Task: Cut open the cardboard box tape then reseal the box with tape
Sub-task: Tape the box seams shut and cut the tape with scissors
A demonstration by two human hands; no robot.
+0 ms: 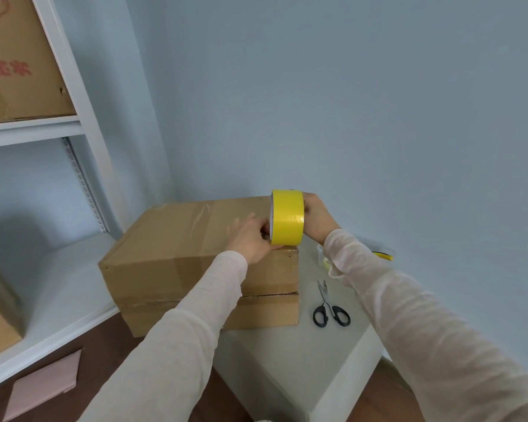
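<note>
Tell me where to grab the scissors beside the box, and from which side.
Take the scissors by the black handle loops, reaching down from the near side: they lie flat on the table, blades closed, pointing away toward the wall. Left hand and right hand hold the yellow tape roll.

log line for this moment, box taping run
step: resealing | right hand grips yellow tape roll on cardboard box top | left hand pinches roll's edge | scissors lie right of box
</note>
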